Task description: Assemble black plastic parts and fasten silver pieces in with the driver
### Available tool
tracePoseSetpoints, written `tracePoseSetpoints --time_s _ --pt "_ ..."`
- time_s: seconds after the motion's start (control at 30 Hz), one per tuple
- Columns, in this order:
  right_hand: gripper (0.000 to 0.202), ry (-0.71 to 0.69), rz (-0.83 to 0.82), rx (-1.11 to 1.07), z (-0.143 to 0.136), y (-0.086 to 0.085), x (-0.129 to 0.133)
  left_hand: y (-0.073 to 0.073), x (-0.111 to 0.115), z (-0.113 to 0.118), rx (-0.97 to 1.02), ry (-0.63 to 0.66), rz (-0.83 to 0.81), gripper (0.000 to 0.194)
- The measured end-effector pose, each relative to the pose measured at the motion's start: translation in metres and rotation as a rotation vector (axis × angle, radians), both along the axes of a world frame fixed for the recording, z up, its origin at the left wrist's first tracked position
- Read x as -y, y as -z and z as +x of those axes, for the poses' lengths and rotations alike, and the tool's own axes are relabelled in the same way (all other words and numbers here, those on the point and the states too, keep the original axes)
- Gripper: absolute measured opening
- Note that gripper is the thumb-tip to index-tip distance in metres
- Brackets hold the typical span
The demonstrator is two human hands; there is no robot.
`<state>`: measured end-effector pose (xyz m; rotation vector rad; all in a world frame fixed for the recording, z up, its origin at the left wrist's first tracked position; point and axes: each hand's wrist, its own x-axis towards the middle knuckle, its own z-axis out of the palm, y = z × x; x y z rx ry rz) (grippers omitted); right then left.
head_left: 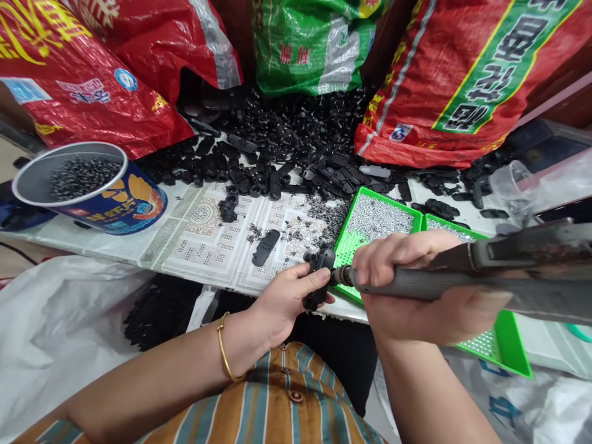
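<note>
My left hand [287, 299] is closed on a small black plastic part [320, 280], thumb across its face, just off the table's front edge. My right hand [407, 290] wraps round the grey body of a power screwdriver [425, 282]. The screwdriver lies nearly level, its tip pointing left and meeting the part in my left hand; the exact contact is hidden. A flat black plastic piece [266, 248] rests on the table beyond my left hand. Close by are scattered tiny dark screws [324, 213]. Behind my right hand sits a green tray [377, 216] full of small silvery screws.
Heaps of black plastic parts [296, 142] cover the back of the table. Red sacks [425, 80] and a green sack [314, 49] stand behind them. A blue tub [124, 203] holding small dark pieces is at the left. A clear cup [511, 182] stands right.
</note>
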<state>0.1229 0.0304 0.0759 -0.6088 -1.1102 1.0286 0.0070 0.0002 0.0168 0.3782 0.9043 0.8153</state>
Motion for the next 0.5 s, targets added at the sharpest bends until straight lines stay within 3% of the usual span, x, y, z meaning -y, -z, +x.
tracePoseSetpoints --time_s 0.3,0.4,0.5 --pt "0.039 0.051 0.001 -0.011 0.005 0.001 0.006 -0.001 -0.004 0.000 -0.036 0.015 0.031 0.026" --pt "0.046 0.197 -0.008 -0.005 0.029 -0.007 0.007 -0.002 -0.005 -0.009 -0.206 0.071 0.096 0.029" --pt "0.041 0.477 0.059 0.025 0.065 -0.006 0.009 -0.006 -0.004 -0.045 -0.422 0.132 0.195 0.032"
